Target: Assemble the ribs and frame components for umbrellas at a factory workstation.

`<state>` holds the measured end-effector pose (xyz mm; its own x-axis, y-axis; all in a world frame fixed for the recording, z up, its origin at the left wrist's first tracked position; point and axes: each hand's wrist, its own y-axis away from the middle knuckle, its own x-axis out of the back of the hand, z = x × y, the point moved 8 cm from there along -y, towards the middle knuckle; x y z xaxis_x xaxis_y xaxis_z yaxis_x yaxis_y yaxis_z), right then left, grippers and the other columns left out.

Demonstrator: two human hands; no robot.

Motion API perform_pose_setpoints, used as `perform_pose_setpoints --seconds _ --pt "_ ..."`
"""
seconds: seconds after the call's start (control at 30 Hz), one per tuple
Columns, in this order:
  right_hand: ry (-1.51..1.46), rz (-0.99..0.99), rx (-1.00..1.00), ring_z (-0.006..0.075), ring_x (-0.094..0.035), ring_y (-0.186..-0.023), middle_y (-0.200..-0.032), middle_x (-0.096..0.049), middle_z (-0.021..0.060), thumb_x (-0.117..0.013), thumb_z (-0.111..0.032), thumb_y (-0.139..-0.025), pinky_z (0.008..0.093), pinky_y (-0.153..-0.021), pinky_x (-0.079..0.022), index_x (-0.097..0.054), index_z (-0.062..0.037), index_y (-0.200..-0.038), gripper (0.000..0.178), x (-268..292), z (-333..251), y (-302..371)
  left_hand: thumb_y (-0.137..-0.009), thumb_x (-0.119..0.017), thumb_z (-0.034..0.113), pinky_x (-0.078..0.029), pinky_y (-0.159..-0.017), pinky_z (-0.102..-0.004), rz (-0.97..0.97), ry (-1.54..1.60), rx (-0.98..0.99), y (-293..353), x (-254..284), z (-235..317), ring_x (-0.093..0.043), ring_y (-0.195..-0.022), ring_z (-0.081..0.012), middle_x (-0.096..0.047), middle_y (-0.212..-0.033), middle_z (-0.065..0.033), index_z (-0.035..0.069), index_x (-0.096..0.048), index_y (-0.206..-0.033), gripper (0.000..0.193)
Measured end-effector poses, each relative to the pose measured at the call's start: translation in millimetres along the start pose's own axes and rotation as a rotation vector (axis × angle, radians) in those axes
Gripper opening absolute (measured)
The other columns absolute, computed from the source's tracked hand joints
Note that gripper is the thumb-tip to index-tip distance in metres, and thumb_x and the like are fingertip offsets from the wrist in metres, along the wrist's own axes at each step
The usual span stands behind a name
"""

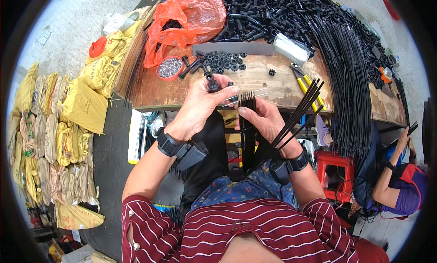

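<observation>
At the table's front edge my two hands meet. My left hand is closed round a black plastic fitting with a round end; its thumb and fingertip pinch at a smaller black piece. My right hand is closed on a bundle of thin black rods, their tips lined up in a row between the hands. More black rods stick out from it to the upper right. A few thin light-coloured wires cross by the rod tips; I cannot tell which hand holds them.
Black plastic parts heap at the back, beside long black rods. On the wooden table lie small black rings, yellow-handled pliers, a red bowl and an orange bag. A red stool and another person are at right.
</observation>
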<state>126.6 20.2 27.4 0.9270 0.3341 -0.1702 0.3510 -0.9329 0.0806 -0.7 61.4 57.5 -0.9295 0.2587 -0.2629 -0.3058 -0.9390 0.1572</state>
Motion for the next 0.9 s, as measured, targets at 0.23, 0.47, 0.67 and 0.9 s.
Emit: perform_pose_setpoints --seconds 0.23,0.47,0.67,0.9 --pt "0.015 0.005 -0.003 0.0083 -0.060 -0.075 -0.085 -0.062 0.0017 -0.057 -0.020 -0.095 0.0238 -0.069 -0.051 -0.059 0.0003 -0.105 0.022 1.0 -2.0 0.8 -0.082 -0.074 0.009 -0.049 -0.065 -0.0228 -0.025 -0.022 0.002 -2.4 -0.8 -1.0 -0.057 -0.072 -0.0071 -0.060 -0.082 0.0002 0.004 -0.059 -0.094 0.020" --pt "0.036 0.014 0.005 0.0080 -0.059 -0.074 -0.082 -0.062 0.0016 -0.058 -0.020 -0.095 0.0235 -0.068 -0.050 -0.059 0.0007 -0.103 0.022 0.7 -3.4 0.5 -0.083 -0.073 0.011 -0.048 -0.064 -0.0215 -0.020 -0.077 -0.030 -5.0 2.2 -4.0 -0.056 -0.070 -0.0055 -0.059 -0.082 0.0026 0.007 -0.058 -0.095 0.020" --pt "0.039 0.007 0.033 0.0078 -0.059 -0.073 -0.079 -0.062 0.0014 -0.058 -0.020 -0.095 0.0234 -0.067 -0.049 -0.059 0.0006 -0.100 0.021 -0.1 -2.9 -0.3 -0.082 -0.074 0.011 -0.048 -0.064 -0.0214 -0.011 -0.063 -0.042 -5.3 1.9 -4.8 -0.055 -0.072 -0.0050 -0.059 -0.083 0.0026 0.007 -0.057 -0.095 0.021" --pt "0.039 -0.007 0.030 0.0079 -0.058 -0.071 -0.078 -0.062 0.0013 -0.059 -0.022 -0.095 0.0235 -0.066 -0.049 -0.059 -0.0001 -0.097 0.022 -4.3 -5.4 0.1 -0.082 -0.074 0.012 -0.047 -0.063 -0.0211 0.035 -0.049 -0.044 -4.0 1.1 -4.4 -0.055 -0.072 -0.0051 -0.059 -0.084 0.0018 0.007 -0.056 -0.096 0.023"
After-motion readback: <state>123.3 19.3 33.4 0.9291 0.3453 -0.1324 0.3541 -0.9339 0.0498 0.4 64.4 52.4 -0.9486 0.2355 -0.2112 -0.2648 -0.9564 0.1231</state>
